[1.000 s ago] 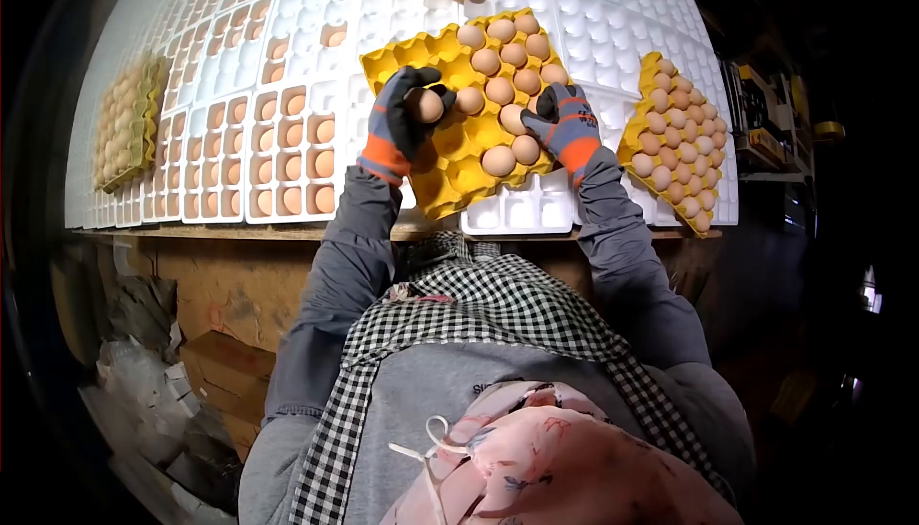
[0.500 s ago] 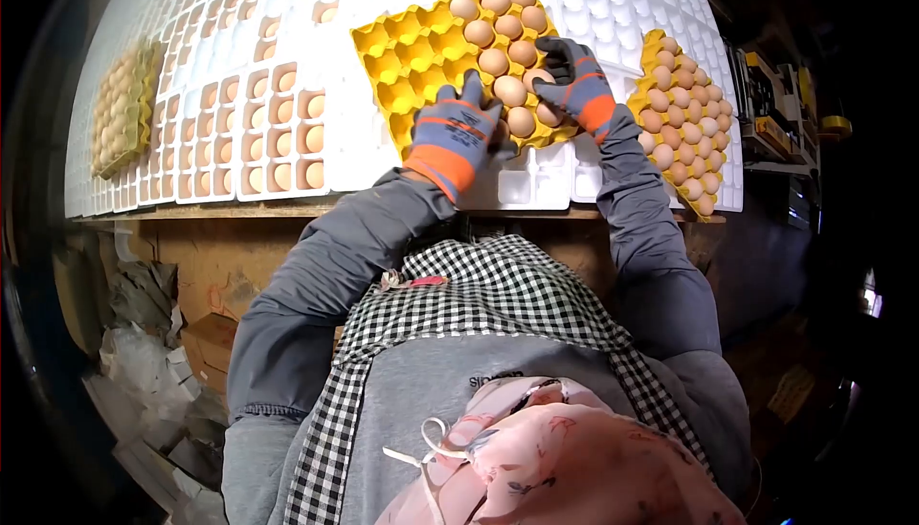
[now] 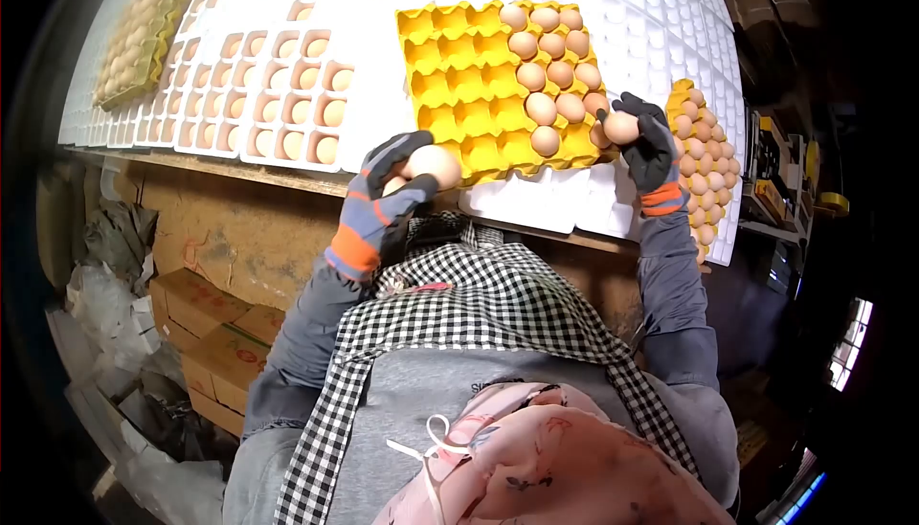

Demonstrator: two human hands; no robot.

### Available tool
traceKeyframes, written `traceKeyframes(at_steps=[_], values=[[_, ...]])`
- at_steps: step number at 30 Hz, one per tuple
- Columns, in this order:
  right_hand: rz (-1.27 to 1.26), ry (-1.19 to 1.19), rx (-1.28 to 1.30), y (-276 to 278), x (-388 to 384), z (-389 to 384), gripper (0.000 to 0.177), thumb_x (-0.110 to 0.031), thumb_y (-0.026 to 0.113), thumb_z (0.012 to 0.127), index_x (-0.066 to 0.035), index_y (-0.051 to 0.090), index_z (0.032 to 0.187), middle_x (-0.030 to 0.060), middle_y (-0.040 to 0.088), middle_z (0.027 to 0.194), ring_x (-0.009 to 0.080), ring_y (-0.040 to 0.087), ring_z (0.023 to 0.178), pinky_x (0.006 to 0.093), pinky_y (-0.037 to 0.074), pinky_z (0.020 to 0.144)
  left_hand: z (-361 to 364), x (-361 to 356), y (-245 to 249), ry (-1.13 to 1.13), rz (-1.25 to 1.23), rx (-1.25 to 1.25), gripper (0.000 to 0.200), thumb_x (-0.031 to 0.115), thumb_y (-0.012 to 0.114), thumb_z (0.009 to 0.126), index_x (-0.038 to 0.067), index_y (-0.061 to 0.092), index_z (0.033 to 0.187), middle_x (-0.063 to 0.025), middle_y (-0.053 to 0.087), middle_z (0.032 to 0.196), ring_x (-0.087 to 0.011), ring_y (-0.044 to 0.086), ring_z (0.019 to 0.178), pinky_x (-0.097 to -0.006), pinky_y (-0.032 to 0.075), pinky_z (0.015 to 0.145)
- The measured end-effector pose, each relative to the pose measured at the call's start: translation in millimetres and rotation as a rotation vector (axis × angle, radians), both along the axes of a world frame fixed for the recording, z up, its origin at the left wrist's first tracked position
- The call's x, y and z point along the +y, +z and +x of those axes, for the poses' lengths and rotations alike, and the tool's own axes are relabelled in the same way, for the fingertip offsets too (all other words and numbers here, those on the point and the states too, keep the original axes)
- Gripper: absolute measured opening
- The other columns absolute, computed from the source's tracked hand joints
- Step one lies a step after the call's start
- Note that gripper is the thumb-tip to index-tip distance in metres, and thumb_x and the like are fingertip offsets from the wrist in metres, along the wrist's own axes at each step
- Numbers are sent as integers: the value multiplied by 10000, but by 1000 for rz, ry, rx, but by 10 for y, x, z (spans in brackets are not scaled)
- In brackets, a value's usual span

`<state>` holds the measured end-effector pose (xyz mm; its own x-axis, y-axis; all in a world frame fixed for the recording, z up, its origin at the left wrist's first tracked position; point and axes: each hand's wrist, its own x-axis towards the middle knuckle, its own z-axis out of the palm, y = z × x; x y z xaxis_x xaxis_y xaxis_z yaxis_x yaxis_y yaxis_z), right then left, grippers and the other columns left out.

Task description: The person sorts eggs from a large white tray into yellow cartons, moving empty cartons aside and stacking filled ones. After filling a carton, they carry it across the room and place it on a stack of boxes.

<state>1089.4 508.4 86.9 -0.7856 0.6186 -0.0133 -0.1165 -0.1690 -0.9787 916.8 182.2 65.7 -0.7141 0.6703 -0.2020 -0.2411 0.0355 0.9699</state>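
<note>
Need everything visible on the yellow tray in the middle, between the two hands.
The yellow tray is bright and opaque, a square-looking sheet of moulded cups with raised peaks and a scalloped rim; pulp or plastic, can't tell. It lies roughly flat, slightly turned, over white trays. Cups on its left are empty; brown eggs sit mostly on its right. The left hand is at the near left corner, the right hand beside the right edge; whether either touches it is unclear.

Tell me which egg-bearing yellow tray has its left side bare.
The middle yellow tray: only its right side holds eggs, whereas eggs cover the far-left tray and far-right tray.
</note>
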Motion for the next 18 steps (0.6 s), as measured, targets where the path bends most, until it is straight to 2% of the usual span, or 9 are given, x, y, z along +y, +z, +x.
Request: traceKeyframes(at_steps=[3, 5, 7, 8, 11, 13, 15, 17, 18], values=[[659, 460, -395, 136, -192, -202, 387, -99, 630, 820, -51, 567, 1199, 133, 521, 1199, 276, 528, 1139, 359, 462, 964, 72, -326, -17, 108, -1, -157, 499, 96, 731, 760, 38, 599, 1239, -92, 601, 1132, -161, 569, 1001, -282, 474, 871], [1477, 541, -565, 19, -553, -318, 483, -88, 687, 743, -173, 598, 1210, 121, 475, 1258, 318, 519, 1096, 392, 453, 941, 64, -460, -254, 148, -53, 51, 517, 107, 779, 729, 64, 625, 1221, -89, 551, 1187, -145, 563, 977, -286, 485, 831], [1584, 550, -631, -224, -506, -342, 479, -53, 714, 701, -134, 592, 1157, 123, 500, 1194, 317, 537, 1050, 368, 476, 897, 31, -469, -247, 297, -137, 279, 546, 137, 814, 702, 112, 638, 1219, -91, 454, 1270, -162, 570, 954, -296, 492, 809], [1324, 554, -585, -203, -410, -383, 460, -25, 718, 689, -109, 578, 1119, 122, 510, 1169, 301, 550, 1031, 356, 488, 872, -55, -493, -217, 313, -350, 648, 566, 158, 832, 687, 174, 645, 1221, -93, 375, 1309, -183, 577, 963, -300, 504, 779], [604, 484, -256, 9, -538, -725, 433, 40, 717, 692, -47, 543, 1080, 114, 559, 1085, 204, 581, 989, 311, 505, 807, -302, -396, -282, 274, -677, 963, 563, 241, 833, 676, 194, 645, 1204, -181, 430, 1309, -334, 482, 1156, -401, 461, 915], [530, 462, -128, 332, -1141, -1226, 537, 10, 738, 682, -63, 538, 1175, 122, 573, 1102, 246, 597, 1013, 346, 507, 832, -307, -319, -422, 303, -681, 988, 499, 212, 803, 716, 192, 653, 1192, -220, 429, 1306, -389, 469, 1163, -425, 430, 951], [860, 596, -100, 225, -1507, -1771, 535, -88, 710, 737, -129, 550, 1246, 118, 575, 1172, 298, 580, 1081, 401, 502, 870, -338, -358, -495, 351, -577, 943, 486, 129, 752, 760, 196, 633, 1227, -212, 437, 1286, -371, 477, 1156, -418, 438, 942], [1525, 736, -265, -381, -1703, -2218, 399, -211, 657, 811, -134, 578, 1195, 105, 566, 1196, 284, 579, 1053, 381, 495, 882, -382, -477, -545, 359, -491, 872, 478, 50, 684, 802, 142, 603, 1265, -168, 448, 1275, -306, 502, 1159, -384, 457, 936], [1586, 831, -446, -360, -1813, -2339, 367, -232, 631, 822, -153, 595, 1178, 99, 568, 1191, 298, 566, 1068, 397, 494, 874, -412, -524, -497, 423, -241, 589, 445, 59, 678, 812, 135, 614, 1246, -165, 451, 1267, -291, 516, 1147, -376, 455, 951]])
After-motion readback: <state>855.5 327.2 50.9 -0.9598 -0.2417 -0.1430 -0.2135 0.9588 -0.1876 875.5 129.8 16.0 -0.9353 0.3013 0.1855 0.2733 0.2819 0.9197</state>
